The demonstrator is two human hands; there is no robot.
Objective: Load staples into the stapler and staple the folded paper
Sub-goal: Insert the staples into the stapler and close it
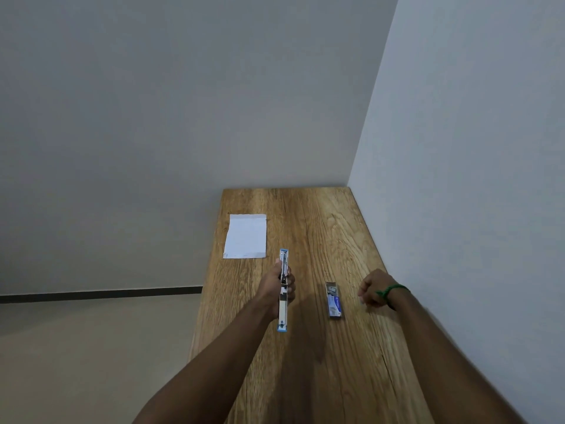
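Left hand (282, 286) gripped the stapler (283, 313), swung open presumably for loading, above the desk (321, 377); right hand (374, 289), curled on nothing visible, hung beside the staple box (333, 299) near the right edge.

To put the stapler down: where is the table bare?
Bare: right of the white folded paper, and the near end of the wooden table. Crowded: between the open silver stapler in the left hand, the small staple box and the right hand.

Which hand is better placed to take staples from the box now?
Right. The right hand is beside the staple box, while the left hand grips the opened stapler.
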